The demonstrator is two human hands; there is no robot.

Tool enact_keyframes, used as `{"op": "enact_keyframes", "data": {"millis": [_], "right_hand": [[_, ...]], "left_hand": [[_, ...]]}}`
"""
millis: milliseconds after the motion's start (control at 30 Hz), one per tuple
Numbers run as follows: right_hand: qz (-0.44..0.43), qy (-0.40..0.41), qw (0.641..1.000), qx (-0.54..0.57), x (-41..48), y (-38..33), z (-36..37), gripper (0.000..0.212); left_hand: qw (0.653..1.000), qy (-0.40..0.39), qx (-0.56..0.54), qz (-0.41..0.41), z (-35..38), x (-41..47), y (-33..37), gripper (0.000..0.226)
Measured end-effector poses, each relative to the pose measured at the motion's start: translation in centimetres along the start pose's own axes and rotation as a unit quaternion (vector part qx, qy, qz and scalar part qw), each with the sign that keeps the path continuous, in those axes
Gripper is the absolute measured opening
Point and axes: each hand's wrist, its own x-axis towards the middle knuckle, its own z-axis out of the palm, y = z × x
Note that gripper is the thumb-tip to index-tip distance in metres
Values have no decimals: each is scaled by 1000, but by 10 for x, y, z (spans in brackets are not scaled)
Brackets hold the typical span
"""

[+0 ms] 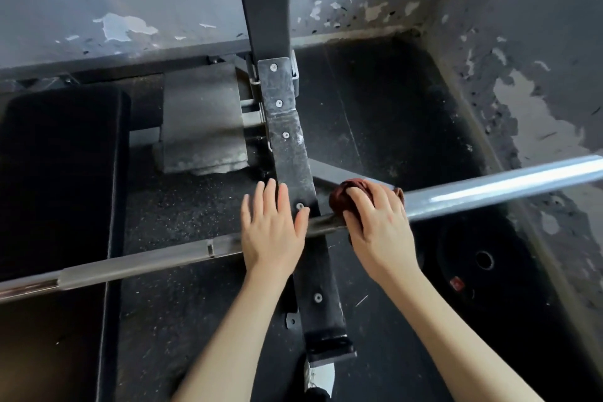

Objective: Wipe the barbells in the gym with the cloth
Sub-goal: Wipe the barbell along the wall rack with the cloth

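Note:
A steel barbell runs from the lower left to the upper right, its thick shiny sleeve on the right. It lies across a black rack arm. My right hand grips a dark red cloth wrapped round the bar where the sleeve begins. My left hand lies flat with straight fingers over the bar, just left of the rack arm, its thumb touching the arm. The bar is hidden under both hands.
A black padded bench sits at the left under the bar. A black weight plate lies on the rubber floor at the lower right. Peeling grey walls close off the back and right. My shoe shows at the bottom.

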Motion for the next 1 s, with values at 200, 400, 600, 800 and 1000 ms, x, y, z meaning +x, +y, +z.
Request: {"op": "enact_keyframes", "data": {"millis": [200, 400, 600, 800, 1000], "right_hand": [[-13, 3, 1000, 18, -46, 8, 0, 37], [70, -102, 992, 32, 46, -6, -4, 24], [-9, -6, 999, 34, -39, 1, -3, 37], [75, -98, 992, 7, 25, -6, -6, 28], [14, -7, 999, 40, -37, -2, -8, 30]], "left_hand": [[999, 1, 25, -25, 1, 6, -1, 65], [999, 11, 37, -22, 3, 1, 0, 63], [998, -6, 33, -48, 1, -6, 5, 65], [998, -30, 42, -23, -3, -25, 7, 68], [999, -30, 34, 15, -7, -10, 20, 73]]}}
